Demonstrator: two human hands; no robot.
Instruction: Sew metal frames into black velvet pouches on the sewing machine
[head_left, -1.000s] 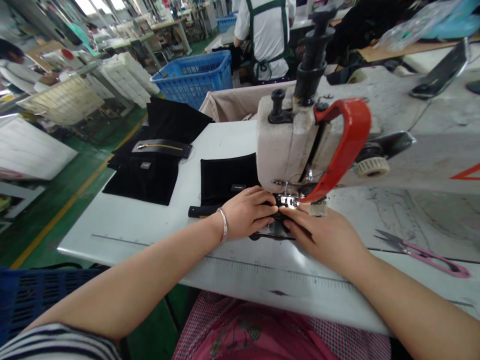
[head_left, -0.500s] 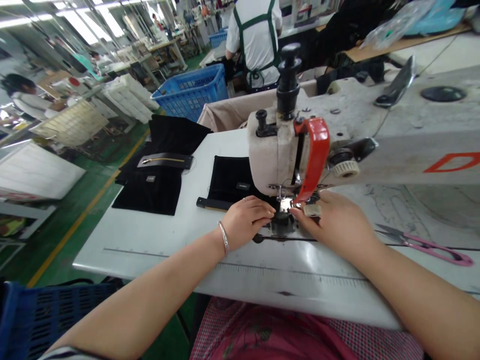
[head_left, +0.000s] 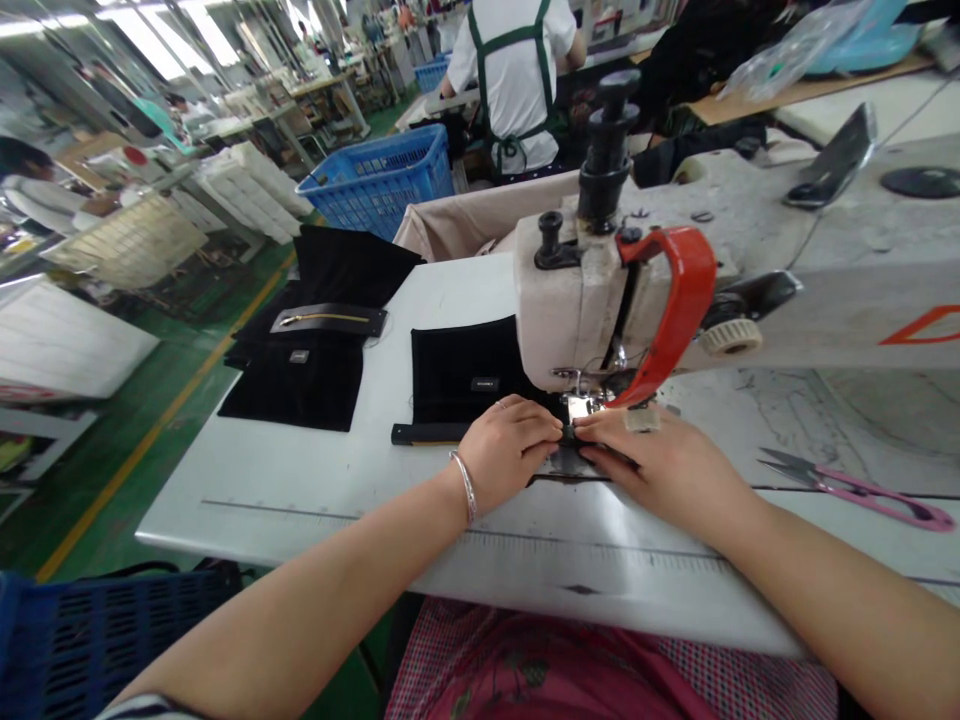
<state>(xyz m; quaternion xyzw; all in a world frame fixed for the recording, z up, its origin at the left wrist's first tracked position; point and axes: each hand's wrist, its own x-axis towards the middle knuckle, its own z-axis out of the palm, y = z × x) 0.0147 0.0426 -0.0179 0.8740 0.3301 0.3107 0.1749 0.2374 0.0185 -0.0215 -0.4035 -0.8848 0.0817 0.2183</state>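
A black fabric piece [head_left: 457,370] with a small label lies partly under the head of the sewing machine [head_left: 555,300]. Along its front edge runs a dark strip with a zipper [head_left: 424,434]. My left hand [head_left: 510,450], a bracelet at the wrist, has its fingers closed on the strip just left of the presser foot [head_left: 581,408]. Just right of the foot, my right hand [head_left: 660,460] pinches the strip's end, with thumb and index finger close together. The fingertips of both hands nearly meet in front of the needle area.
Black fabric pieces [head_left: 300,390] with a zipper strip [head_left: 330,319] on top lie at the table's left. Pink-handled scissors [head_left: 862,490] rest at the right. Behind stand a blue basket [head_left: 382,180], a cloth-lined bin [head_left: 465,220] and a person in a green apron [head_left: 517,80].
The black fabric and strip have turned slightly and now lie straighter. Both hands have drawn closer together at the foot. The machine appears a little further right in view.
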